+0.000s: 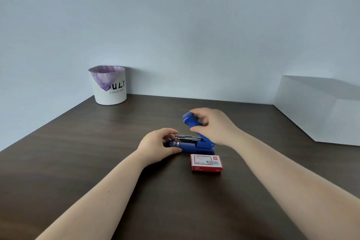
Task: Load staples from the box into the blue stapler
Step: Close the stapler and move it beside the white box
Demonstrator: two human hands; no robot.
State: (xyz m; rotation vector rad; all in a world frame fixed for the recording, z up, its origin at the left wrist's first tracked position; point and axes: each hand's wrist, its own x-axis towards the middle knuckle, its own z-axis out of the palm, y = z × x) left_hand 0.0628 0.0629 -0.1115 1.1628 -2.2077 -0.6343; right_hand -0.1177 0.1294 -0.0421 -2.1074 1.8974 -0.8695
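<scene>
- two bare hands work a blue stapler on a dark wooden table.
- left hand grips its front end.
- right hand clasps the raised lid; metal tray exposed.
- red staple box lies closed, just in front of it.

Head view, down over desk
</scene>
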